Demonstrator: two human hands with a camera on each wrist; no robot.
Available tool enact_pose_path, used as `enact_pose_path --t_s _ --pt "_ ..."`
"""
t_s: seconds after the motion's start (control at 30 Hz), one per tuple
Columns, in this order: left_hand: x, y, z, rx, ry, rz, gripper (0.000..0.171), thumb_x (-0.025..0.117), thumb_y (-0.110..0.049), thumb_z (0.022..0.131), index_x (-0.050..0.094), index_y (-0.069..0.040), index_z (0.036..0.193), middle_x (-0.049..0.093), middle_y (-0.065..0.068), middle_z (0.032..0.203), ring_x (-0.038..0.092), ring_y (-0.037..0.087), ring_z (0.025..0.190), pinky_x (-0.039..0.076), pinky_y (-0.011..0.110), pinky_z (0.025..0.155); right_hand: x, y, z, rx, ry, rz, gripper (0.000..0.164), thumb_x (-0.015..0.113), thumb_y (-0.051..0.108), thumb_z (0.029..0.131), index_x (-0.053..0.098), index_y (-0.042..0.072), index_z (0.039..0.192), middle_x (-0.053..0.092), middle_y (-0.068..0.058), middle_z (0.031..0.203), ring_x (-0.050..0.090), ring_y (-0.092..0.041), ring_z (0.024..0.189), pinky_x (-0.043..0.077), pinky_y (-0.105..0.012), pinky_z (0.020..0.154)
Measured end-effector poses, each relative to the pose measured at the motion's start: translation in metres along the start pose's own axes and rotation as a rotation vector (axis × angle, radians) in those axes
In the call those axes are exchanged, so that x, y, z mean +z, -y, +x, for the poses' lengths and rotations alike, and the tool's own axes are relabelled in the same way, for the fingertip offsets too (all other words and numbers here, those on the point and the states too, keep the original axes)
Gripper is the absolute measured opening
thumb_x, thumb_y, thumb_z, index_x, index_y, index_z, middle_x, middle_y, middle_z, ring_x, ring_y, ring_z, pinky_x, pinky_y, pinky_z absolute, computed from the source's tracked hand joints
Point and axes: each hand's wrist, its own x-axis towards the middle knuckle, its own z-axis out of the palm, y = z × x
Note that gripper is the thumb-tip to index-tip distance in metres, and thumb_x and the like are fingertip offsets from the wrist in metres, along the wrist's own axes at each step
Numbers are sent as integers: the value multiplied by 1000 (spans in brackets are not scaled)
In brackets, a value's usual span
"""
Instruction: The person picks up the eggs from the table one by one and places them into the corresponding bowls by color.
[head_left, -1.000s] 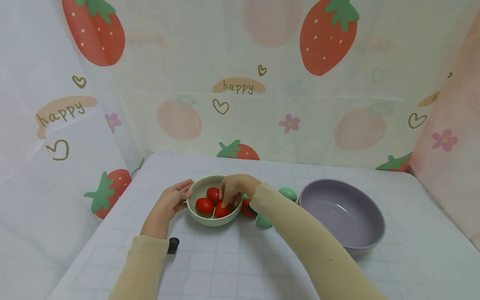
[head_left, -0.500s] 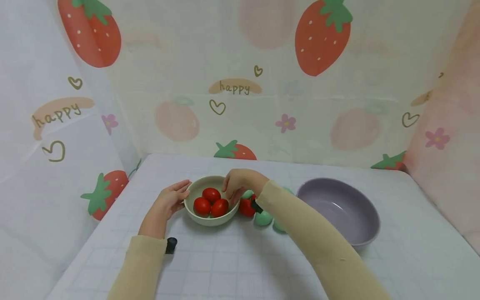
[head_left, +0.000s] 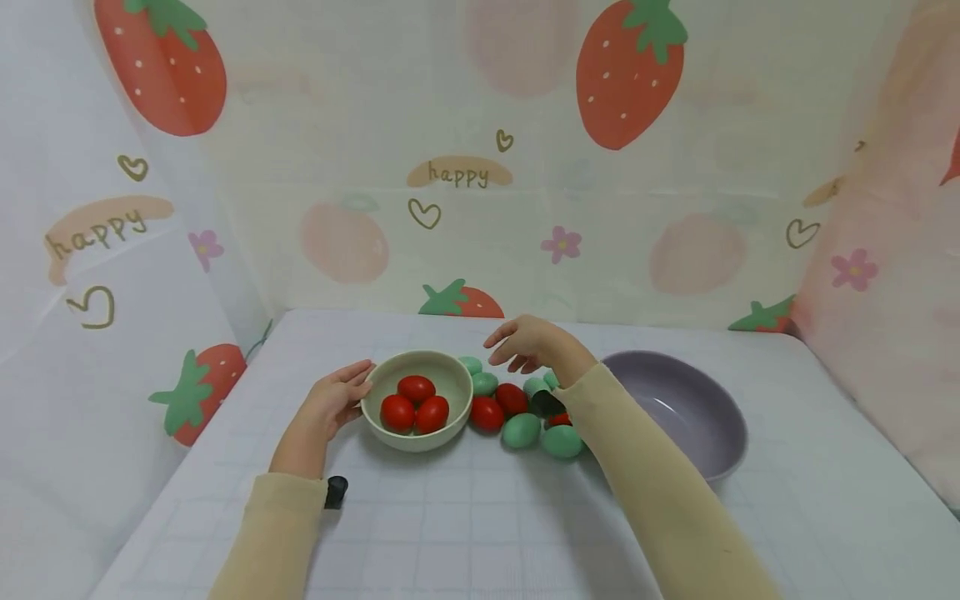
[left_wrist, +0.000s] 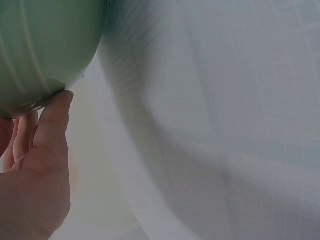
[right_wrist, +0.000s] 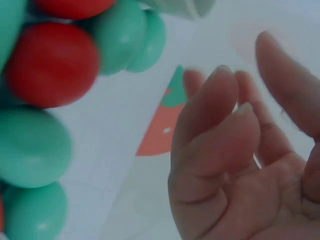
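A pale green bowl [head_left: 417, 442] holds three red eggs [head_left: 416, 390] in the head view. My left hand [head_left: 335, 398] rests against the bowl's left side, its fingers touching the outer wall and the thumb near the rim. In the left wrist view, fingers [left_wrist: 50, 125] press the bowl's outside [left_wrist: 50, 45]. My right hand [head_left: 536, 343] is raised behind a cluster of loose eggs, fingers loosely bent and nothing in them. That cluster, right of the bowl, mixes red eggs [head_left: 512, 400] and green eggs [head_left: 521, 431]; my right wrist and sleeve hide part of it.
A larger purple bowl [head_left: 697, 417] stands to the right, partly behind my right sleeve. A black wrist mount [head_left: 336, 492] shows beside my left cuff. A printed curtain [head_left: 465, 242] rises behind the white gridded table [head_left: 450, 517].
My right hand has come out of the pale green bowl and moved right and up, with nothing held. Three red eggs lie in the bowl throughout. The left hand stays at its side.
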Motion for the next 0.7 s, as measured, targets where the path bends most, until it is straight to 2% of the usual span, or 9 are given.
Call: enact_pose_path --t_s 0.2,0.37,0.57,0.7 --pt "1 1 0 -4 0 9 57 47 2 100 26 -3 152 27 13 155 33 28 138 29 44 111 -2 -21 0 83 -22 83 43 71 6 87 62 9 129 65 -7 102 55 -18 61 45 -22 57" --pt "1 -1 -1 -8 -9 13 56 47 1 100 28 -4 152 28 13 154 33 28 138 30 44 110 2 -34 7 127 -24 62 49 73 5 85 60 9 133 59 -9 114 51 -14 55 44 -21 55" --pt "0 0 0 -11 -17 18 55 47 1 100 28 -4 152 29 13 154 33 28 138 29 44 110 8 -43 11 138 -34 -13 45 75 11 85 64 12 128 62 -9 102 50 -13 55 42 -20 54" --pt "0 1 0 -8 -13 19 56 47 1 100 27 -3 152 28 14 154 33 29 138 29 45 111 11 -46 11 123 -42 -32 42 76 9 84 66 10 124 63 -8 97 49 -12 54 43 -19 54"
